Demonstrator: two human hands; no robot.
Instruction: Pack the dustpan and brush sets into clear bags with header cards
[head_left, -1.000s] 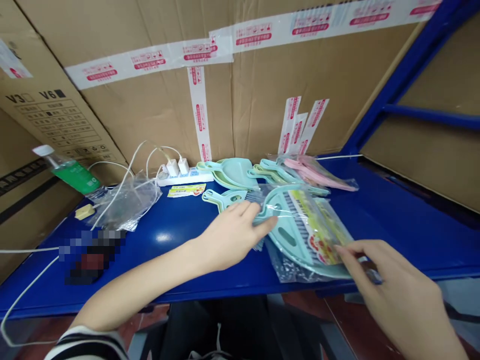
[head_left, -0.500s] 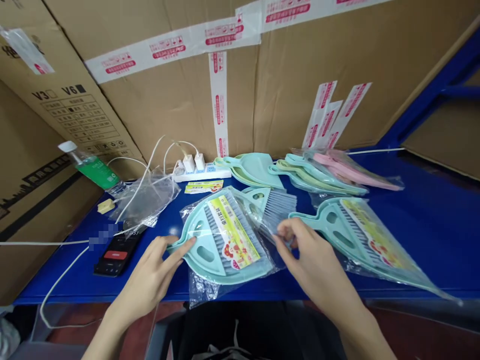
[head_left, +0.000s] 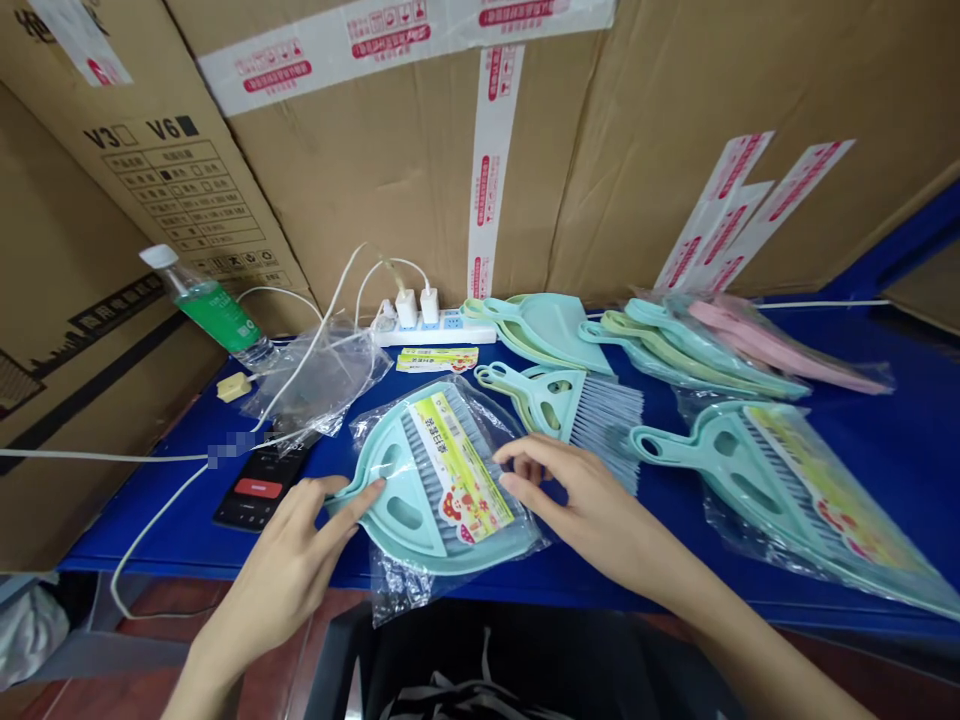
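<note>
In the head view a teal dustpan (head_left: 397,455) with a grey-bristled brush and a yellow label card (head_left: 457,465) lies in a clear bag near the table's front edge. My left hand (head_left: 300,540) grips its handle end at the left, index finger lying on the pan. Over the bag's right side is my right hand (head_left: 570,495), thumb and forefinger apart, with nothing seen between them. Behind it lie loose teal brushes (head_left: 559,400). To the right rests another bagged teal set (head_left: 757,480).
Stacked dustpans (head_left: 555,325), bagged teal and green sets (head_left: 675,345) and a pink one (head_left: 780,345) line the back. A power strip (head_left: 450,328), spare cards (head_left: 436,360), empty bags (head_left: 322,375), a bottle (head_left: 214,315), a phone (head_left: 262,485) and cables stand left. Cardboard boxes rise behind.
The view has shifted, moving the background rightward. My right hand has let go of the bag's edge and moved left over the bag, its fingers opening. My left hand still holds the handle end.
</note>
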